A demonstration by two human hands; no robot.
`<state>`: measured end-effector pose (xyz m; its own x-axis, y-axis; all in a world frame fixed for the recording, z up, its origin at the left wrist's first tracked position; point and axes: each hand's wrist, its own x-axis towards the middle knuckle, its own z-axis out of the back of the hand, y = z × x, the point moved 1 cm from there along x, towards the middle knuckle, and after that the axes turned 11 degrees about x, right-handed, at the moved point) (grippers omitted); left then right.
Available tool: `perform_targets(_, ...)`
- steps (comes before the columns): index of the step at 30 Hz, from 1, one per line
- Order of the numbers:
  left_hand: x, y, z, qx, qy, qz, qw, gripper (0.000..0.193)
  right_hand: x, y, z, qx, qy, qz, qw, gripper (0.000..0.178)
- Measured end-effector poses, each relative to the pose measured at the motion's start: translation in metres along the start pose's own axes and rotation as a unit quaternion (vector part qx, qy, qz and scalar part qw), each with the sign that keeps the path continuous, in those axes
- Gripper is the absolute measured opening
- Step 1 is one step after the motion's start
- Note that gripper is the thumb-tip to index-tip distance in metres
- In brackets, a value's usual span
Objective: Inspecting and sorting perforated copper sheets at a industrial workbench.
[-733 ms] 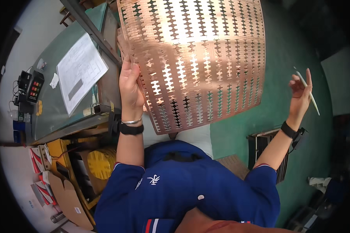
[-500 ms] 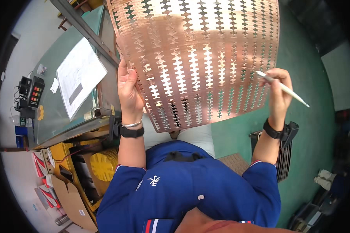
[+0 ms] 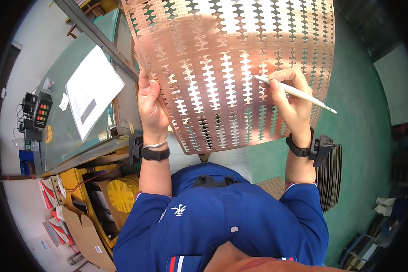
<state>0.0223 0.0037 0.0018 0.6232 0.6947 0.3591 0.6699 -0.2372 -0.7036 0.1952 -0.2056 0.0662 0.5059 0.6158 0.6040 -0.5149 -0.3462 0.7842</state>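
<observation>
A large copper-coloured perforated metal sheet [image 3: 204, 100] is held up tilted in front of me, with rows of scalloped cut-outs. My left hand [image 3: 153, 106] grips its left edge, thumb on the near face and the other fingers partly hidden behind. In my right hand [image 3: 293, 97] is a slim white pen-like tool [image 3: 303, 94], pinched between thumb and fingers. Its grey tip lies over the middle of the sheet, by one column of cut-outs; whether it touches the metal I cannot tell. The sheet's top runs out of view.
To the left, a green-topped table [image 3: 59, 136] carries a sheet of paper [image 3: 95, 93] and a small black device with coloured buttons [image 3: 41, 110]. Below it stand a yellow frame [image 3: 79, 181] and a cardboard piece [image 3: 88, 235]. A dark ribbed stack [image 3: 331, 181] is on the green floor at right.
My right hand has moved left with the pen-like tool, from near the sheet's right edge to over its middle. My left hand keeps its grip; the sheet has shifted slightly.
</observation>
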Motion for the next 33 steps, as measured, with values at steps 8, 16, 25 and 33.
perform_targets(8,-0.001,0.003,0.003,-0.034,0.041,0.005,0.999,0.039,0.001,0.001,-0.004,-0.046,0.019,-0.016,0.999,0.006)
perform_targets(16,-0.003,0.006,0.003,-0.044,0.023,0.01,0.999,0.037,0.001,-0.004,0.003,-0.068,0.075,-0.003,0.995,0.013)
perform_targets(25,0.0,0.009,0.009,-0.055,0.03,0.012,0.998,0.036,-0.006,-0.002,0.029,-0.003,0.021,-0.002,1.0,0.016)
perform_targets(33,0.002,0.011,0.014,-0.047,-0.022,0.015,0.999,0.035,-0.056,-0.023,0.106,0.005,-0.312,-0.042,0.949,0.035)
